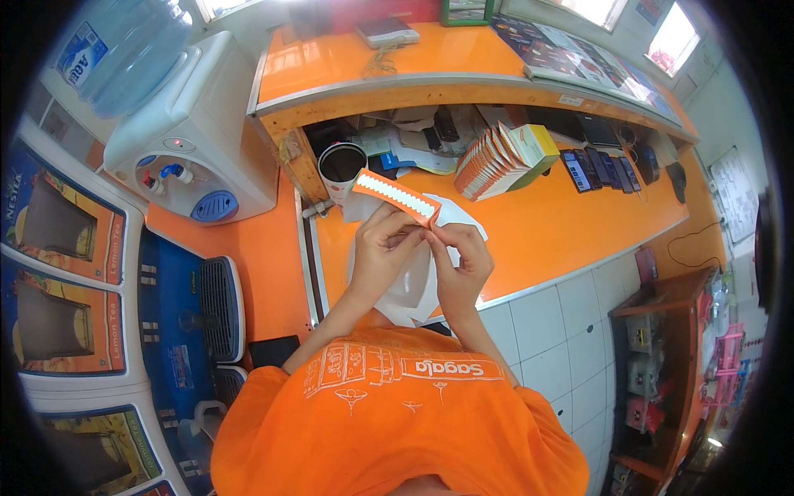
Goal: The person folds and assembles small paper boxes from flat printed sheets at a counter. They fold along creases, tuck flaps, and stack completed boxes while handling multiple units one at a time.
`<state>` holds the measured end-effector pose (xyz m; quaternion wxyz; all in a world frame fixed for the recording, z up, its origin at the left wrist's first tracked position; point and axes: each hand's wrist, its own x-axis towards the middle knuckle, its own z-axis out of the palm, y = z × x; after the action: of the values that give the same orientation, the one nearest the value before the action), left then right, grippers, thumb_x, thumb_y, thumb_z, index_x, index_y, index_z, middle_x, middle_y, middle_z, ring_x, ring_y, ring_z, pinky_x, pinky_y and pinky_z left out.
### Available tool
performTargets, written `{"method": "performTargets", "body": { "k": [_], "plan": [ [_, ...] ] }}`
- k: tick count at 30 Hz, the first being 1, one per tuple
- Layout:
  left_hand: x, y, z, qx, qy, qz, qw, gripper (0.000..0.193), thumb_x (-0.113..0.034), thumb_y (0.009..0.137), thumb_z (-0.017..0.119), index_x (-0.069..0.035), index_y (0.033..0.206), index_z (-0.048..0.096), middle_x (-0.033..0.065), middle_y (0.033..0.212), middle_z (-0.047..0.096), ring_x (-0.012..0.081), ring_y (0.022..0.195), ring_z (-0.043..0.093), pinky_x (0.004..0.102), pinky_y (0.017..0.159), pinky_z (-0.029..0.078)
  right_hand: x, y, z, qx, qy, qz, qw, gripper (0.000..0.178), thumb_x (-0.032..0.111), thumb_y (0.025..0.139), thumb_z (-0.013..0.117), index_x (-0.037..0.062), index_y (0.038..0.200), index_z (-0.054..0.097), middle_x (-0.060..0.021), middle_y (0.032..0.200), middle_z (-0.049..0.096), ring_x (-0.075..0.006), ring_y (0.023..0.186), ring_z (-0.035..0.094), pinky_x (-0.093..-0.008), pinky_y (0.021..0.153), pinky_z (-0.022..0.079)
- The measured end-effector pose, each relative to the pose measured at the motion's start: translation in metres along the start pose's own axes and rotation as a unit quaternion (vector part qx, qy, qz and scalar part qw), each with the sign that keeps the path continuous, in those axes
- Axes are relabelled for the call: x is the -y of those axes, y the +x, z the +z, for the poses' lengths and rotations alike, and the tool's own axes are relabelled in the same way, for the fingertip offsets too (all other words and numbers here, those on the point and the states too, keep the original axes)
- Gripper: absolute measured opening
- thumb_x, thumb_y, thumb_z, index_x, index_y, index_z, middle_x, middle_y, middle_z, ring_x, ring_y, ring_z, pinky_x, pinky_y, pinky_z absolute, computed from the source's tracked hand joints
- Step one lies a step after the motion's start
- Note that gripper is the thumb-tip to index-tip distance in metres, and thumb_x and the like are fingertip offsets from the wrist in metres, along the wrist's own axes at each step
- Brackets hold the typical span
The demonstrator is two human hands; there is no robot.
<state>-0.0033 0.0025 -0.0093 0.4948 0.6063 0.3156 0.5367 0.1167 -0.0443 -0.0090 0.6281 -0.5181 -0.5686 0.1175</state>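
Note:
In front of my chest, over the orange desk (538,256), both hands hold a folded orange paper carton (397,197) with a row of white scalloped shapes along it. My left hand (382,252) grips its lower edge with bent fingers. Thumb and fingers of my right hand (463,260) pinch the carton's right end, close to the left fingertips. Behind and below the hands lies a crumpled white plastic bag (420,285), partly covered by them. Beyond it, to the right, leans a fanned row of similar folded orange-and-white cartons (492,165), with a yellow-green side.
A white bin with a dark inside (341,178) stands beyond my left hand. Several phones (602,169) lie at the right under the raised counter (322,66). Left are a water dispenser (198,124) and drink machines (70,281). A wooden shelf (653,380) stands at the lower right.

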Motion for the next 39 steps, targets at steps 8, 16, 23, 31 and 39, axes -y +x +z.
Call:
{"method": "performTargets", "body": {
  "k": [8,16,23,31,39],
  "plan": [
    [0.006,0.001,-0.006,-0.041,-0.122,-0.046,0.991,0.02,-0.008,0.091,0.062,0.005,0.105,0.064,0.0028,0.095,0.063,0.0093,0.089,0.061,0.0223,0.08,0.049,0.001,-0.007,0.008,0.046,-0.201,-0.162,0.965,0.04,0.001,0.081,0.064,0.0058,0.12,0.061,-0.0163,0.127,0.049,-0.0357,0.114,0.049,-0.0427,0.095,0.042],
    [0.023,-0.01,-0.005,0.081,-0.045,-0.073,0.993,0.019,-0.007,0.092,0.06,0.006,0.106,0.064,0.0039,0.098,0.066,0.0089,0.089,0.059,0.0232,0.081,0.047,-0.009,0.008,-0.008,0.139,0.077,0.117,0.98,0.035,0.017,0.095,0.052,0.0022,0.127,0.052,-0.0165,0.116,0.059,-0.0196,0.094,0.059,-0.0325,0.08,0.047],
    [-0.038,-0.018,-0.011,0.208,-0.092,-0.186,0.956,0.025,-0.011,0.094,0.055,0.005,0.112,0.06,0.008,0.106,0.066,0.0156,0.096,0.062,0.0281,0.083,0.049,-0.026,0.008,-0.025,0.042,0.058,0.187,0.98,0.026,0.021,0.098,0.051,0.0012,0.11,0.062,-0.0049,0.07,0.06,-0.008,0.067,0.052,-0.0233,0.062,0.042],
    [-0.017,0.017,-0.026,0.065,0.033,0.05,0.996,0.043,-0.036,0.098,0.049,0.003,0.108,0.062,0.0079,0.098,0.065,0.0152,0.084,0.061,0.0249,0.074,0.048,-0.016,0.01,-0.04,0.022,0.186,0.117,0.975,0.029,0.022,0.1,0.049,-0.0017,0.091,0.062,0.0009,0.078,0.059,-0.0059,0.067,0.051,-0.0207,0.062,0.041],
    [-0.018,0.007,0.005,-0.016,0.086,0.05,0.995,0.039,-0.032,0.099,0.049,0.0,0.079,0.061,-0.0009,0.064,0.05,0.0084,0.059,0.045,0.0264,0.055,0.035,0.009,0.007,-0.028,0.044,0.2,0.097,0.974,0.037,0.028,0.101,0.047,0.0007,0.078,0.059,0.002,0.072,0.055,-0.0043,0.062,0.046,-0.0207,0.055,0.037]
  ]
}}
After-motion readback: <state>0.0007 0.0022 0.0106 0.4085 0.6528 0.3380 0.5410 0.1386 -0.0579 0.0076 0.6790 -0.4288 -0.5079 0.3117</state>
